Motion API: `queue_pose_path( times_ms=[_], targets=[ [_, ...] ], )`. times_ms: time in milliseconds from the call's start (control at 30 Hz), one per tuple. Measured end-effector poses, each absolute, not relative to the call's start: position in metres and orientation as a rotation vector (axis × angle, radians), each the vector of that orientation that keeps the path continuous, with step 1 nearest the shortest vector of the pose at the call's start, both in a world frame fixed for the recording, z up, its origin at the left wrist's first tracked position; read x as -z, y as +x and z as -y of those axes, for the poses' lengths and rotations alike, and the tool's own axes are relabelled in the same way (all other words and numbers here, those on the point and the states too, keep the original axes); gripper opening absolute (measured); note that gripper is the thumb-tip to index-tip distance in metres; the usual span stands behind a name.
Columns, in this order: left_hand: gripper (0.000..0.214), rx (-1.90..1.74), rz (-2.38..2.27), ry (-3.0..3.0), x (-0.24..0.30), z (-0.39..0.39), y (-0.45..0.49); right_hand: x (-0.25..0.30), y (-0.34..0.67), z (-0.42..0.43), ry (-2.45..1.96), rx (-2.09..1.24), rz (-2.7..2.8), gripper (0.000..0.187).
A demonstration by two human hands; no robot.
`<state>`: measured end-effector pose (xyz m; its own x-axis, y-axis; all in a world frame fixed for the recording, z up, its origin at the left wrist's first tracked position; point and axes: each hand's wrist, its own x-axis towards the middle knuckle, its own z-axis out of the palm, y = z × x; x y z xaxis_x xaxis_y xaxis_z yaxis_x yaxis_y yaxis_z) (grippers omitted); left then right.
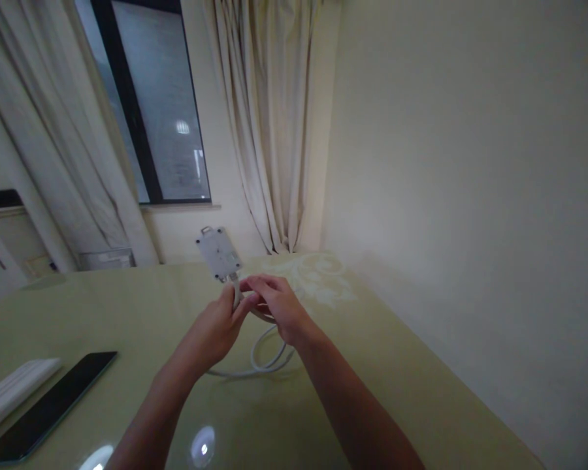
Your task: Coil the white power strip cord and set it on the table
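A flat light-grey box [219, 253] with dark dots at its corners is held tilted up above the table. A metal loop or port shows on its far edge. At its near edge a grey cable [269, 367] joins it through a connector. My left hand [214, 331] is closed around the cable just below the connector, with the thumb across it. Close against it, my right hand [281, 307] has bent fingers around the same cable, its fingertips near the left thumb. Below the hands the cable hangs in a loop to the tabletop and runs left behind my left forearm.
On the left of the pale green glossy table [142, 307] lie a long white object [17, 388] and a flat black panel [51, 405]. A bare wall [470, 196] borders the right side. Curtains [274, 130] and a window [161, 98] stand beyond the far edge.
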<state>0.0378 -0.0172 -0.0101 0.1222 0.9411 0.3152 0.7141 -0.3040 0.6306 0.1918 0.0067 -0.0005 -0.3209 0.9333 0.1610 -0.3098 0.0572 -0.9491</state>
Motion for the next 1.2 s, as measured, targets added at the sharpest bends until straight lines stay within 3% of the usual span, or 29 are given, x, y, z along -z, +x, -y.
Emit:
queue_pose_path(
  times_ms=[167, 367, 533, 833, 1033, 1200],
  targets=[
    [0.044, -0.808, -1.651, 2.229, 0.019, 0.011, 0.035, 0.003, 0.184, -0.003, -0.674, -1.367, 1.452, 0.039],
    [0.049, -1.128, -1.291, 1.918, 0.007, 0.017, 0.04, 0.01, 0.179, -0.007, -0.66, -1.16, 1.352, 0.026],
    [0.059, -1.234, -1.165, 1.548, -0.005, 0.018, 0.047, 0.002, 0.184, -0.004, -0.579, -1.196, 1.261, 0.032],
    [0.055, -1.63, -1.114, 1.435, -0.009, 0.023, 0.064, 0.0, 0.188, -0.01, -0.603, -1.095, 1.089, 0.034],
    [0.03, -1.69, -1.101, 1.803, 0.002, 0.023, 0.073, 0.001, 0.199, -0.021, -0.756, -1.154, 1.182, 0.044],
    [0.024, -1.696, -1.036, 2.614, 0.017, 0.025, 0.062, 0.004, 0.208, -0.022, -1.0, -0.871, 1.545, 0.047]
  ],
)
